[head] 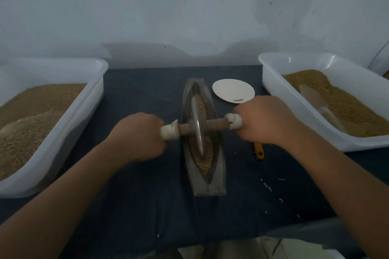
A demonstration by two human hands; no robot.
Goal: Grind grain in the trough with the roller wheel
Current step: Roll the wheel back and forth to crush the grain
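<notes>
Your left grip and your right grip are bare. You see mainly their backs and rounded knuckles, slightly blurred, and the fingers are mostly hidden. Behind each grip the arm is bare too: the left forearm and the right forearm are uncovered all the way to the lower edge of the view. Nearer you than both grips, low between the forearms, there is a creased patch of pale beige fabric. Too little of it shows to tell which garment it is.

Pale blue-grey wall, scuffed at right, behind dark cloth-covered table; dim light.
</notes>
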